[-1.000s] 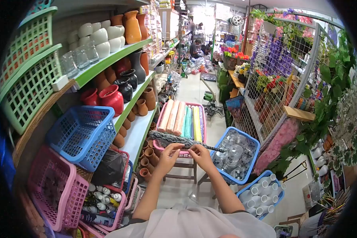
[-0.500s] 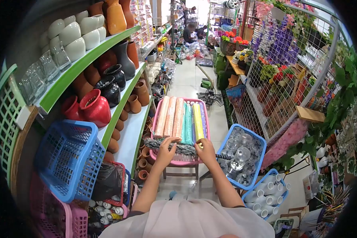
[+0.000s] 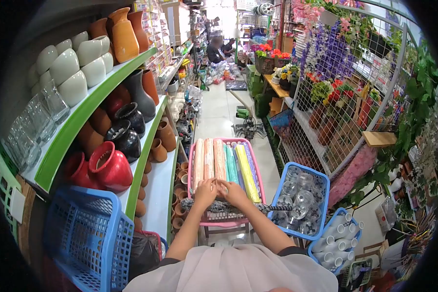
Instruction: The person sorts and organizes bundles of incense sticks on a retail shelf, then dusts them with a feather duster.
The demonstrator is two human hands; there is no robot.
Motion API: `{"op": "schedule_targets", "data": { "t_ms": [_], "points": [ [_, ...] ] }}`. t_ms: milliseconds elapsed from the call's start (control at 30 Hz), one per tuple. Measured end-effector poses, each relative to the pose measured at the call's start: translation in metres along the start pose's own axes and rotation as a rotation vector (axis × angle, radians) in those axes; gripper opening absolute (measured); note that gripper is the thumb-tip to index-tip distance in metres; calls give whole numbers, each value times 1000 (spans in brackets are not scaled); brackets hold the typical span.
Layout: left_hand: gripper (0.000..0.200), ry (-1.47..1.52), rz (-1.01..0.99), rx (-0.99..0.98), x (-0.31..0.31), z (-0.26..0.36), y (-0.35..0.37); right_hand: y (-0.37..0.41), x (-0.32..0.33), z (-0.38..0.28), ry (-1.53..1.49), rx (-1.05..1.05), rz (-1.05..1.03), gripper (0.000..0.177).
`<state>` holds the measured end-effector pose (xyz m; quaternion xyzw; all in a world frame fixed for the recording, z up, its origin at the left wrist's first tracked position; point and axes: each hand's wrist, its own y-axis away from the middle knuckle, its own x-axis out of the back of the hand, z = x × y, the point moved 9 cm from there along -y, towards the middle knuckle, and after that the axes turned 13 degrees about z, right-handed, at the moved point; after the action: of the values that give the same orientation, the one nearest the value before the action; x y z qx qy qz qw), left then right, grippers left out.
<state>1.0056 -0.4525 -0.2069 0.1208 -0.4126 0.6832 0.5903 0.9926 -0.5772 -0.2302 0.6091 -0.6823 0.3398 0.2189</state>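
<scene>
A pink basket (image 3: 262, 187) stands in front of me, filled with long rolls side by side: peach rolls (image 3: 209, 158), teal rolls (image 3: 230, 168), a yellow roll (image 3: 248, 175) and purple ones. My left hand (image 3: 206, 192) and my right hand (image 3: 232, 193) meet over the near ends of the rolls. Their fingers are curled and the fingertips come together; whatever is between them is too small to make out. Just under my wrists, a grey mottled, rope-like bundle (image 3: 222, 207) lies across the basket's near side, and a black-and-white striped end (image 3: 280, 208) sticks out right.
To the right are a blue basket of clear glass vessels (image 3: 304, 197) and another of white vases (image 3: 333, 243). Shelves with bowls, pots and red vases (image 3: 110, 166) line the left, above an upright blue basket (image 3: 90, 238). People sit far down the aisle (image 3: 224, 102).
My hands have come together from both sides of the basket's near edge, over the rolls. The view has shifted, so the basket appears lower.
</scene>
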Motion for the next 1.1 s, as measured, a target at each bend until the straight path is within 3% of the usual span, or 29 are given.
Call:
{"op": "schedule_targets", "data": {
  "t_ms": [167,267,333,367,433,467,533,567,633,667,700,767,833,933,1000,1100],
  "points": [
    [31,90,37,55,1,-6,-1,2,-5,4,52,-12,56,47],
    [32,58,46,41,0,-4,-1,-1,-3,21,-72,-37,137,47],
    [35,79,6,90,-6,-8,-3,-5,-1,19,-415,31,120,52],
    [35,83,9,83,-11,-12,-5,-7,0,23,-412,36,126,52],
    [42,337,94,206,-25,-36,-7,0,8,19,-695,-202,15,52],
    [42,342,95,205,-30,-36,-7,7,16,15,-693,-353,-53,52],
    [55,780,38,544,-46,-42,2,11,24,8,-746,-351,-41,55],
    [55,783,36,543,-42,-41,0,12,28,5,-805,-349,-27,57],
    [53,1124,-416,773,-39,4,14,19,31,-7,-851,-304,-20,59],
    [44,1258,-492,747,-40,17,15,21,32,-13,-896,-260,-18,61],
    [44,1260,-495,747,-43,17,16,23,30,-12,-894,-261,-15,61],
    [45,1343,-420,694,-45,19,14,25,46,-22,-647,-24,133,63],
    [42,1335,-447,645,-44,25,12,26,40,-17,-697,-50,158,65],
    [37,1547,-316,729,-30,41,10,28,45,-7,-588,-29,336,74],
    [42,1615,-240,810,-24,44,9,32,51,9,-456,-187,444,85],
    [46,1530,-247,848,-27,39,15,30,39,19,-470,-253,334,91]
  ]
}}
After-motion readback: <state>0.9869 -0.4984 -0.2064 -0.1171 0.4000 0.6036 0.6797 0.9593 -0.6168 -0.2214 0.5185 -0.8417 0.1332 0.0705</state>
